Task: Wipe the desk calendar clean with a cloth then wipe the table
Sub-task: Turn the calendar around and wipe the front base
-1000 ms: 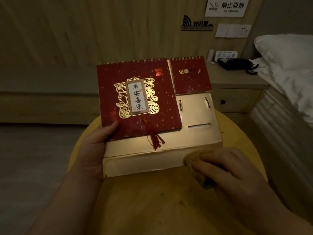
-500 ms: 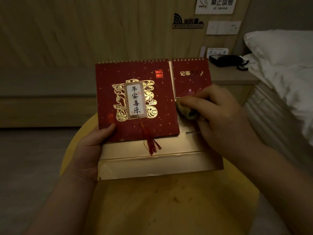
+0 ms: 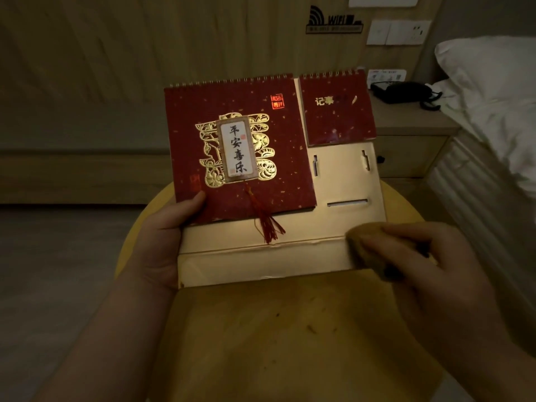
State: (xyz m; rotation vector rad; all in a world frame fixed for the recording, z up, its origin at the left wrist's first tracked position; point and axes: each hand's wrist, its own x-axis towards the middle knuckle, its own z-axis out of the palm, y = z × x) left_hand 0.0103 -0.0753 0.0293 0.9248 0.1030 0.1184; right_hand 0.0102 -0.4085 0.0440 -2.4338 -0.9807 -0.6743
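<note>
The desk calendar has a red spiral-bound cover with gold ornament, a red tassel, a smaller red notepad at its right and a gold cardboard base. My left hand grips its lower left edge, thumb on the red cover, tilting it up over the round yellow wooden table. My right hand presses a brown cloth against the lower right corner of the gold base.
Dark specks dot the tabletop near me. A nightstand with a black telephone stands behind right. A bed with a white pillow fills the right side. A wood-panelled wall with sockets is behind.
My right hand has carried the cloth from beneath the small red notepad down to the lower right corner of the gold base. My left hand keeps its hold on the calendar.
</note>
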